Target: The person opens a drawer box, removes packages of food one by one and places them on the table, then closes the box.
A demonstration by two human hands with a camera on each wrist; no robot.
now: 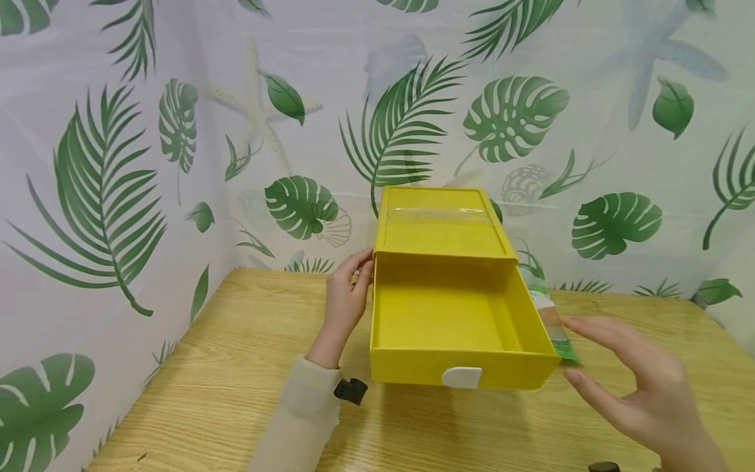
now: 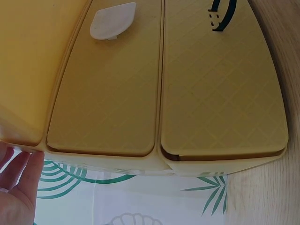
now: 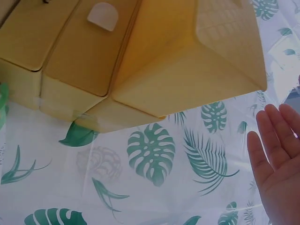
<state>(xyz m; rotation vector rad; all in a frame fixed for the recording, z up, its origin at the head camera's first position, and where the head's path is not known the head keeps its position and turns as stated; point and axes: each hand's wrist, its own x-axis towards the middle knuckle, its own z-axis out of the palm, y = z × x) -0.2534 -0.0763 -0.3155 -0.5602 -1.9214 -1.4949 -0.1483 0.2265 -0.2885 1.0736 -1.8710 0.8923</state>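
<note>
A yellow drawer cabinet (image 1: 448,223) stands on the table, its top drawer (image 1: 436,367) pulled out with a bare yellow floor inside. A white tab (image 1: 462,377) sits on the drawer's front. On the cabinet's left side rests my left hand (image 1: 348,298), its fingertips at the side edge; part of them is hidden behind it. My right hand (image 1: 643,380) is held beside the drawer's front right corner, thumb and fingers spread, with nothing in its grasp. Past the drawer's right wall, a green, white and brown packet (image 1: 548,318) shows partly, near the right fingertips.
Below the pulled-out drawer, the left wrist view shows closed drawer fronts (image 2: 108,93), one with a white tab (image 2: 112,21) and another with a dark strap-like piece (image 2: 225,14). A leaf-patterned sheet (image 1: 330,85) hangs behind the wooden table (image 1: 236,367).
</note>
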